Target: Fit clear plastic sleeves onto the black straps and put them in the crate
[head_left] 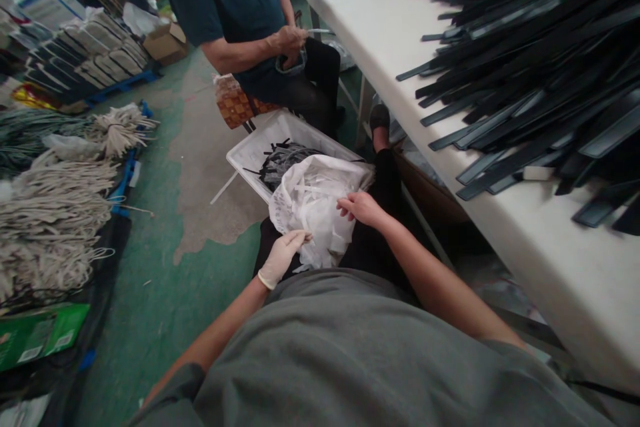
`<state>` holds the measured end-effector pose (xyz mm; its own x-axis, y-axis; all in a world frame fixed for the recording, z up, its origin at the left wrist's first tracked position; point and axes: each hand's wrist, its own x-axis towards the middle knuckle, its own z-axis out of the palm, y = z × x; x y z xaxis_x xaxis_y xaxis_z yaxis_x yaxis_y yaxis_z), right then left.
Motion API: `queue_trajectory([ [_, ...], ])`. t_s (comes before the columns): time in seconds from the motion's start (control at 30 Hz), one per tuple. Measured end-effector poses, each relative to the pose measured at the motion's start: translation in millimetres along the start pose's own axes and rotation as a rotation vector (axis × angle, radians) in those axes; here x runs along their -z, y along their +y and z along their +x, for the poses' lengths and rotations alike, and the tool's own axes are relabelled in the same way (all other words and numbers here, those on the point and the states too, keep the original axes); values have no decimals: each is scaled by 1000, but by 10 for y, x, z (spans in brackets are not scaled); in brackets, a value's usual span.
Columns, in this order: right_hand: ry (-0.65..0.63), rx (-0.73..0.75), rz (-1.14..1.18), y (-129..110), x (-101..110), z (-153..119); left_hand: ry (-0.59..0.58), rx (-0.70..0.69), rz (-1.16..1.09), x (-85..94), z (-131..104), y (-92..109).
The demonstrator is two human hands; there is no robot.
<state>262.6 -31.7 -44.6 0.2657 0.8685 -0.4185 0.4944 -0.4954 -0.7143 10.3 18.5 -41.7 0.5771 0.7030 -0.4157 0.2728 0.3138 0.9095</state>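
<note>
- Find white bag (281, 210) between the thighs (369, 253), filled with white pieces (325, 213), overlapping the tub (250, 147) toward eleven o'clock.
- Note left hand (284, 258) (gloved, so perhaps less feel) at the bag's seven o'clock, right hand (366, 209) at three, both drawn narrow; cannot tell whether gripping anything.
- Could tip the bag by shifting a thigh, spilling pieces floorward.
- Might mix pieces with the tub's dark strips (280, 163) through a sagging rim.

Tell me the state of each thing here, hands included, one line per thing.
Left hand: gloved, fingers bent
Right hand: bare, fingers curled
White bag: open, holding translucent pieces
White crate: open-topped, holding dark strips
Black strips: piled loosely on the table
Cardboard box: open
</note>
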Motion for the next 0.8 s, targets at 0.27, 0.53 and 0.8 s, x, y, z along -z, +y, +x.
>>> queue_trajectory([
  [0.27, -94, 344, 388, -954, 405, -331, -199, -235, -87, -428, 238, 723],
  [0.53, -103, 449, 609, -1292, 717, -288, -186, -100, -197, -414, 146, 779],
  [0.8, 101, 301, 937, -1140, 853, 213, -192, 26, -147, -245, -7, 547],
])
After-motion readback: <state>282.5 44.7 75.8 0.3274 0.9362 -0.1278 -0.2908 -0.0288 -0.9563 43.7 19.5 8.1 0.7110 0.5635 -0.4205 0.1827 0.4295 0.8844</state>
